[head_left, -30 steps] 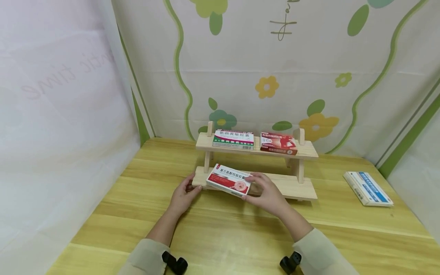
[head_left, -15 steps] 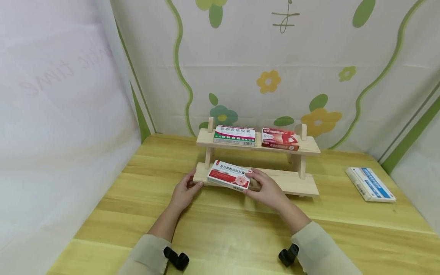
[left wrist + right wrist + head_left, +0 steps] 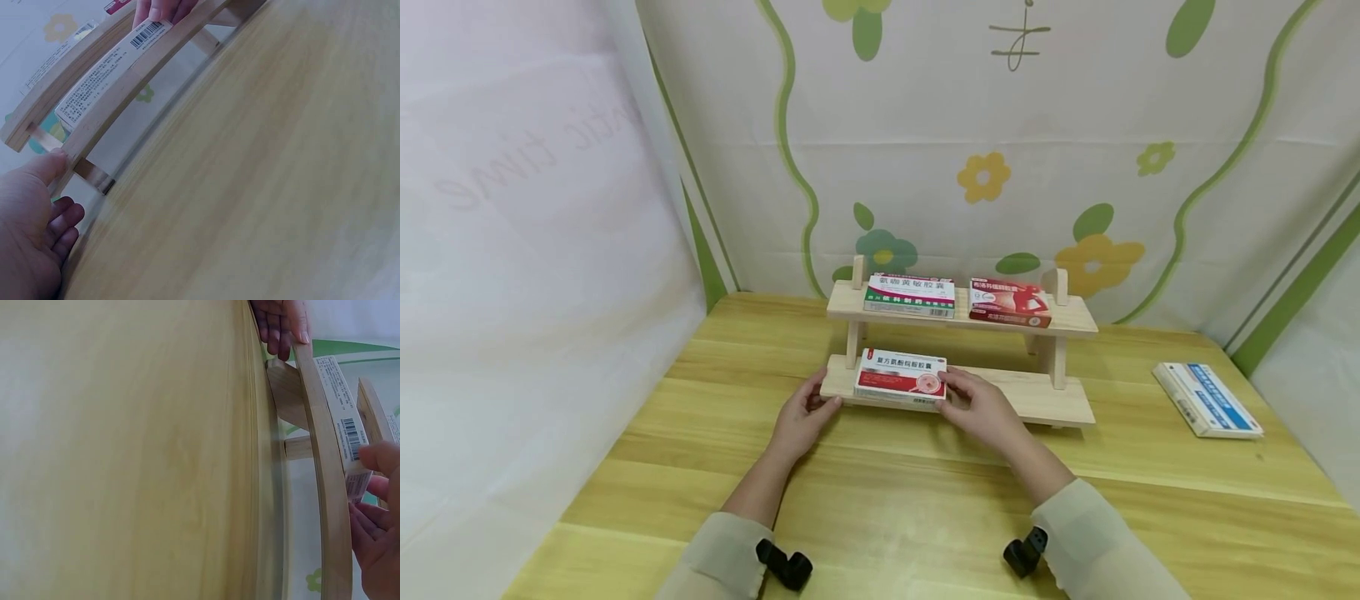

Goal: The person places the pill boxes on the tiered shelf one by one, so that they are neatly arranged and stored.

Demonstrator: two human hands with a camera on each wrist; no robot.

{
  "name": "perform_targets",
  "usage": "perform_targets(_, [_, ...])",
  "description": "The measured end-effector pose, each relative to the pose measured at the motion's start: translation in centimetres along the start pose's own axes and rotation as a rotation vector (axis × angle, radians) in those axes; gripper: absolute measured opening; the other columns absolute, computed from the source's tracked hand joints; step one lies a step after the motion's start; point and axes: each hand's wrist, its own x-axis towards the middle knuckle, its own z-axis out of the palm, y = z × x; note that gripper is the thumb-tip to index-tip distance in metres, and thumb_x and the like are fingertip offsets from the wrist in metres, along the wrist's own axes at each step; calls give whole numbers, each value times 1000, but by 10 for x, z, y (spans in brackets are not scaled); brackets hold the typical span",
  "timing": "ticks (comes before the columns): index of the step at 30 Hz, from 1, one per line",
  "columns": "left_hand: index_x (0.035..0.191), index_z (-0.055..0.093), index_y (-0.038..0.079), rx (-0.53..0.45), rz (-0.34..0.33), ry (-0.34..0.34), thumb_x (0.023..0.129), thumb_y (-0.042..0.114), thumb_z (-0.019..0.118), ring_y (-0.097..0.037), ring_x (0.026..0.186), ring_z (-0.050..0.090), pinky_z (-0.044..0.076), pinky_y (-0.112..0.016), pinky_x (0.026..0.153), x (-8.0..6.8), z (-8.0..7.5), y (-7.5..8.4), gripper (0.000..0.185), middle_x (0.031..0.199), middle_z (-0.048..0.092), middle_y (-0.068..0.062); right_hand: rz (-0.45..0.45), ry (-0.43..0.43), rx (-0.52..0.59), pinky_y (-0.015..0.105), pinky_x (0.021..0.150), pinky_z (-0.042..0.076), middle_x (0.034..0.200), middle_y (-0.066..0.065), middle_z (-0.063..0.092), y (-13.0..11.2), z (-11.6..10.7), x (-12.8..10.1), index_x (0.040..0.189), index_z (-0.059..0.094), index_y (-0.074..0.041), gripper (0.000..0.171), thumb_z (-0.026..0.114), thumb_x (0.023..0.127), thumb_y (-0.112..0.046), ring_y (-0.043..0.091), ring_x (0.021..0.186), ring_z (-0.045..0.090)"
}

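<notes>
A white and red medicine box (image 3: 900,377) lies on the left part of the lower tier of a two-tier wooden shelf (image 3: 1037,398). My right hand (image 3: 981,412) pinches the right end of this box; the thumb is at the front near the barcode, as the right wrist view shows. At the lower tier's left end, my left hand (image 3: 801,421) grips the board, the thumb on its front edge. The left wrist view shows the box's printed long side (image 3: 103,78) along the board's front edge.
On the upper tier sit a white and green medicine box (image 3: 910,297) and a red medicine box (image 3: 1010,302). A white and blue medicine box (image 3: 1207,400) lies on the wooden table (image 3: 895,500) at the right. Patterned cloth (image 3: 925,108) hangs behind the shelf.
The white and red box was tilted above the lower tier in my right hand. Now its right end has swung back and it lies level along the tier. My left hand stays put.
</notes>
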Motion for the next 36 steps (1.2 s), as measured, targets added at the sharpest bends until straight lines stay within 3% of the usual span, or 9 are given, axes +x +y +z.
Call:
perform_targets(6, [131, 37, 18, -10, -1, -6, 80, 26, 61, -22, 103, 50, 41, -35, 88, 7, 0, -15, 57, 118, 51, -10, 0, 10, 4, 34, 91, 42, 130, -1, 45, 0, 1, 1, 120, 51, -22, 44, 59, 79, -36, 18, 117, 44])
perform_targets(15, [129, 39, 24, 19, 31, 16, 77, 37, 61, -17, 99, 51, 43, -31, 85, 11, 3, -27, 58, 113, 53, -5, 4, 61, 12, 40, 95, 37, 124, 0, 48, 3, -10, -6, 120, 49, -23, 48, 61, 77, -42, 21, 113, 47])
perform_targets(25, [128, 37, 29, 46, 30, 7, 76, 45, 59, -16, 98, 50, 42, -33, 86, 12, 0, -31, 59, 111, 53, -2, 49, 149, 14, 45, 93, 37, 128, 6, 43, 30, -47, -25, 124, 45, -20, 50, 57, 80, -42, 28, 115, 43])
perform_targets(34, [129, 37, 27, 35, 26, 4, 77, 39, 61, -16, 98, 51, 42, -32, 86, 12, 1, -30, 58, 111, 53, -2, 157, 201, 3, 53, 88, 35, 134, 12, 36, 65, -86, -49, 129, 38, -17, 59, 50, 81, -49, 36, 118, 37])
perform_targets(36, [130, 37, 25, 30, 10, -1, 79, 34, 60, -18, 99, 51, 42, -33, 87, 9, 1, -23, 57, 112, 53, -4, 174, 216, -16, 54, 87, 35, 134, 14, 35, 71, -96, -54, 130, 37, -15, 59, 49, 82, -48, 38, 117, 36])
